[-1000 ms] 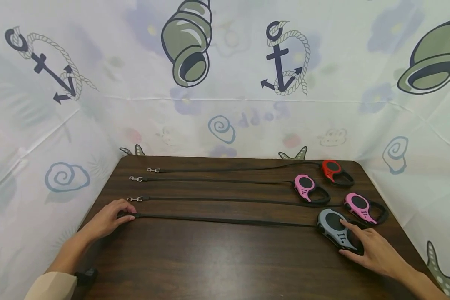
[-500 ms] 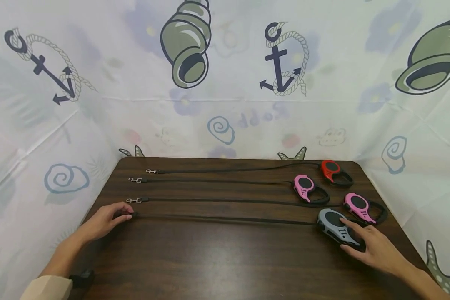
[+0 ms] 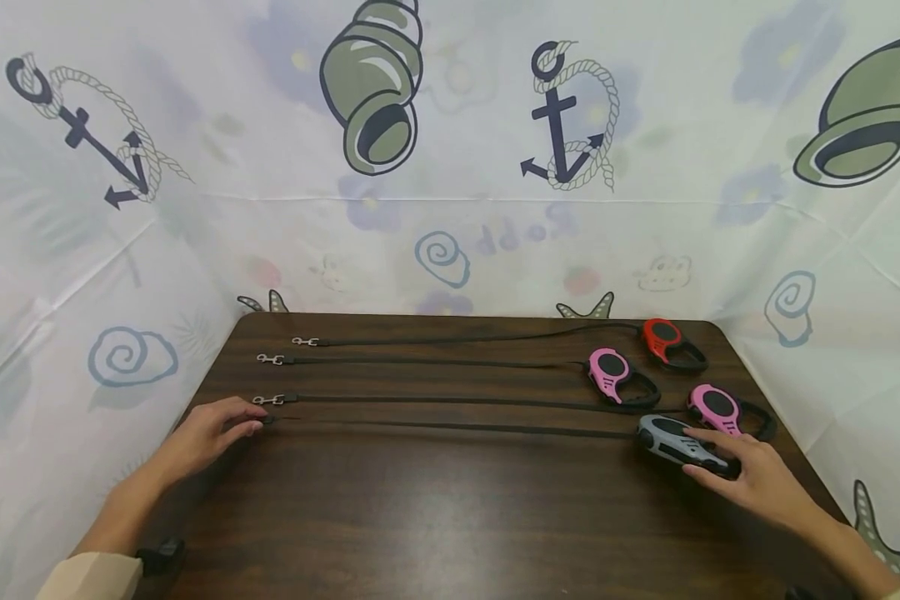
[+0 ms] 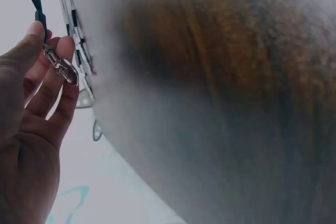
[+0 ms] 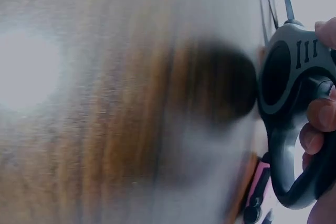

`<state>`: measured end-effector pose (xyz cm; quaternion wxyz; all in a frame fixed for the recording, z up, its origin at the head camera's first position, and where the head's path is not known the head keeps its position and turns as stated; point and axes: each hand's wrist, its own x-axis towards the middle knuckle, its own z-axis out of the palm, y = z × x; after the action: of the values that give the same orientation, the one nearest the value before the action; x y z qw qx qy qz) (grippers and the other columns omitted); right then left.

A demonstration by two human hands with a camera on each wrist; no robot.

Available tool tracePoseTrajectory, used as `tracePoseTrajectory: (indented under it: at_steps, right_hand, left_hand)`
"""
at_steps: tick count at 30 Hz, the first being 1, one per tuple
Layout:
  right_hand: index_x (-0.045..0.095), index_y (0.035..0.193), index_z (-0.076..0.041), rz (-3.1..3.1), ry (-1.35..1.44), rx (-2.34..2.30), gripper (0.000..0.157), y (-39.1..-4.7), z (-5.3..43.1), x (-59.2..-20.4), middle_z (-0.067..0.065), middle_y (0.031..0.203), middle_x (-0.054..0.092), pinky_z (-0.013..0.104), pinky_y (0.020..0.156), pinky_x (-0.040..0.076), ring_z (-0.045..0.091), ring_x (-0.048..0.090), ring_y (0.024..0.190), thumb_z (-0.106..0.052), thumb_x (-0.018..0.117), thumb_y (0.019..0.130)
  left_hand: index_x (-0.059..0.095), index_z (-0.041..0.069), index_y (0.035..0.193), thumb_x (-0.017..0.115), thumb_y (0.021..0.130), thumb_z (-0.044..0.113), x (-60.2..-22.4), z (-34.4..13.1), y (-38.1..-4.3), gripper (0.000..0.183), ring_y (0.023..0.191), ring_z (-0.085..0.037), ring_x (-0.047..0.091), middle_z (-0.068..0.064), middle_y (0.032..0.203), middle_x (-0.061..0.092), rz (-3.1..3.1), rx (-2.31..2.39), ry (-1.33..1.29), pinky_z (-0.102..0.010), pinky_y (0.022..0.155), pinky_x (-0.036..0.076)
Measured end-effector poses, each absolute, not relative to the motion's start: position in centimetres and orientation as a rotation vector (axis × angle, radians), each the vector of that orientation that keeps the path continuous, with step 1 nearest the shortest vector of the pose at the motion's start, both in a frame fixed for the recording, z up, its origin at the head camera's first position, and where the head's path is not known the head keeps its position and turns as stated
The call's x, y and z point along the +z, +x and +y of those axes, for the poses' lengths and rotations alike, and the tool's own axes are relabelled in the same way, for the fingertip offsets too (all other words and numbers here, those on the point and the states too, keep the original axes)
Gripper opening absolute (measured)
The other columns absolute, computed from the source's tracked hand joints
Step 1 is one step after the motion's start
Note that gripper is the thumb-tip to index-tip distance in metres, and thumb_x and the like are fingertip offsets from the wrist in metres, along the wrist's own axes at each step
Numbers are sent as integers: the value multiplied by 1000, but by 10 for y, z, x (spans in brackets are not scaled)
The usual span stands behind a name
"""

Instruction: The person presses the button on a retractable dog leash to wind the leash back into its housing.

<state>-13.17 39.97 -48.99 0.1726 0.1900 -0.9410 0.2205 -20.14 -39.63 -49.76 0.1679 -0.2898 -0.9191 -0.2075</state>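
Note:
At the table's right side my right hand [image 3: 757, 475] grips a grey retractable dog leash [image 3: 675, 442], thumb on one side and fingers on the other. The right wrist view shows its grey and black casing [image 5: 277, 72] tilted up off the table, fingers at the handle opening. From it a black strap [image 3: 450, 427] runs left, stretched nearly straight, to my left hand [image 3: 213, 429]. There my thumb and fingers pinch the strap's end, and a metal snap hook [image 4: 60, 66] lies against the fingers in the left wrist view.
Behind lie a red leash [image 3: 662, 332], a pink leash [image 3: 609, 367] and another pink leash [image 3: 716, 404], their straps drawn out leftward to metal hooks [image 3: 270, 360]. All rest on a dark wooden table [image 3: 435, 517], with a patterned cloth [image 3: 450, 150] around it.
The grey leash has been lifted and tilted, its casing now seen more edge-on. Both hands and the stretched strap have shifted slightly toward the back. The other leashes have stayed put.

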Motion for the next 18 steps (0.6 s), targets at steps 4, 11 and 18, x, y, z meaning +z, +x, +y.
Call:
tracePoseTrajectory:
  at_steps: [4, 11, 18]
  right_hand:
    - [78, 122, -17, -2710, 464, 686, 49, -137, 400, -483, 8, 97, 76, 26, 61, 38, 5, 47, 75, -23, 96, 77]
    - [81, 116, -18, -2714, 391, 800, 37, -147, 399, -477, -2, 87, 74, 23, 56, 37, 3, 50, 69, -21, 94, 81]
    - [83, 109, -14, -2702, 259, 914, 28, -154, 400, -469, -16, 96, 75, 19, 62, 38, 0, 54, 77, -22, 92, 83]
  left_hand:
    - [81, 8, 100, 92, 72, -4, -490, -395, -200, 33, 82, -17, 73, 1, 92, 77, -2584, -550, -848, -10, 77, 50]
    - [82, 7, 99, 92, 72, -5, -483, -396, -201, 31, 82, -15, 74, 1, 91, 78, -2579, -553, -886, -11, 74, 52]
    - [83, 6, 96, 93, 67, -9, -482, -398, -199, 34, 83, -12, 75, 0, 89, 80, -2549, -644, -940, -8, 73, 49]
